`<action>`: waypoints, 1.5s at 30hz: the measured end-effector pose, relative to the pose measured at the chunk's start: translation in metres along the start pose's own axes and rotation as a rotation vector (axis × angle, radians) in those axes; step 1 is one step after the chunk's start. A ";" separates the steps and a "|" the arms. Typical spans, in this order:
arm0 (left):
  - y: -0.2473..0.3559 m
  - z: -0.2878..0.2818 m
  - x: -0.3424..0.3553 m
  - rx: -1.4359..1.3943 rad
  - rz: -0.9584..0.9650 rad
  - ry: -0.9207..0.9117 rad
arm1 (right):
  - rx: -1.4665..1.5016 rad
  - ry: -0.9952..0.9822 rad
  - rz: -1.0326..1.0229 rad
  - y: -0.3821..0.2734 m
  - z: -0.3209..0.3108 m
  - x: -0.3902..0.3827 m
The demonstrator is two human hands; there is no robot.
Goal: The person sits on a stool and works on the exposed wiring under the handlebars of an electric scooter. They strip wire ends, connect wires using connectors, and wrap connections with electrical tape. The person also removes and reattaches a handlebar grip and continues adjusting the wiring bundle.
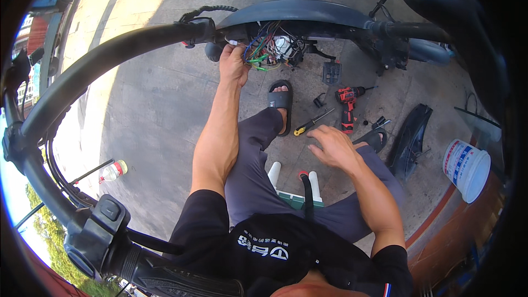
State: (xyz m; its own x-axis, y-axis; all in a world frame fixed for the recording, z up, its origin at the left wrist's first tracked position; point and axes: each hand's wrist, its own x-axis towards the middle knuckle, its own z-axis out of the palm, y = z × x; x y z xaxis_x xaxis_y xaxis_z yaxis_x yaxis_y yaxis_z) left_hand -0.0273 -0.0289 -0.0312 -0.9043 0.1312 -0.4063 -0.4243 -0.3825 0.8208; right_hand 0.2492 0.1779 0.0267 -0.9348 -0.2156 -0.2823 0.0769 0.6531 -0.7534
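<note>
My left hand (pixel 234 65) is closed at the open frame of an electric bike. Its fingers pinch a small white connector (pixel 232 42). Just right of them, a tangle of coloured wires (pixel 263 49) hangs out under the dark curved frame cover (pixel 297 14), with a white part (pixel 284 47) among them. My right hand (pixel 333 146) is held over my right leg, fingers loosely apart and nothing in them. Nearest to it on the ground lies a screwdriver (pixel 305 128) with a yellow and black handle. Beyond that rests a red and black cordless drill (pixel 347 104).
The handlebar (pixel 93 63) arcs along my left side. At the right lie a black curved plastic panel (pixel 410 140) and a white bucket (pixel 466 170). A pedal (pixel 331 71) juts out below the frame. A bottle (pixel 113 171) is at the left.
</note>
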 end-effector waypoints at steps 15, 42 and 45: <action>-0.008 0.006 0.002 0.009 0.021 0.057 | 0.108 -0.030 0.178 0.025 -0.017 -0.001; 0.032 -0.003 -0.112 0.367 0.036 0.182 | -0.051 0.132 0.066 0.000 -0.039 -0.030; 0.037 -0.005 -0.186 0.648 0.293 0.061 | -0.038 0.195 -0.077 -0.012 -0.037 -0.042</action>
State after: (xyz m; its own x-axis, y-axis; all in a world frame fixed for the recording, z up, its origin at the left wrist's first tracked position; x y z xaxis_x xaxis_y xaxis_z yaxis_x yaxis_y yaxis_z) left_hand 0.1252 -0.0722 0.0726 -0.9892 0.0474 -0.1386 -0.1243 0.2288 0.9655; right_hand 0.2748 0.2060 0.0701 -0.9871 -0.1241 -0.1015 -0.0074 0.6678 -0.7443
